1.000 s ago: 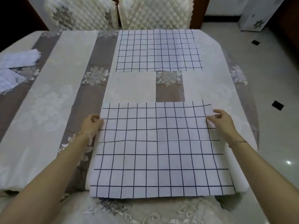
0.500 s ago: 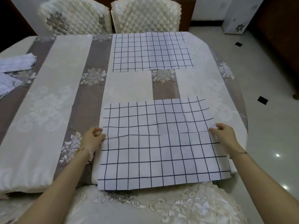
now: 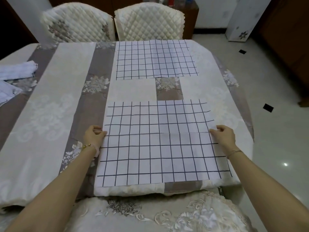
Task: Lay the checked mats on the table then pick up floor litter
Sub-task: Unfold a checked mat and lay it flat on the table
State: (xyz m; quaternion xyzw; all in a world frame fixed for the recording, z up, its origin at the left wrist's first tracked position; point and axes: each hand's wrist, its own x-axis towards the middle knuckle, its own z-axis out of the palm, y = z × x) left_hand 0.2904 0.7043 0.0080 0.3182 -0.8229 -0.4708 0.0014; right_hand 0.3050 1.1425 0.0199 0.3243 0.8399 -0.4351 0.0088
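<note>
Checked mats: two on table, one between left hand, right hand.

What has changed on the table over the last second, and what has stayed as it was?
The left hand and right hand slid toward the person along the side edges of the near checked mat, down to its crease, and still pinch it. The far checked mat and the folded cloths stayed put.

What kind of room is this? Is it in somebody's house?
Most likely a dining room in a home. A big table wears a flowery tablecloth, quilted chairs stand at its far side, and checked mats are laid out like place settings. The floor is shiny tile.
</note>
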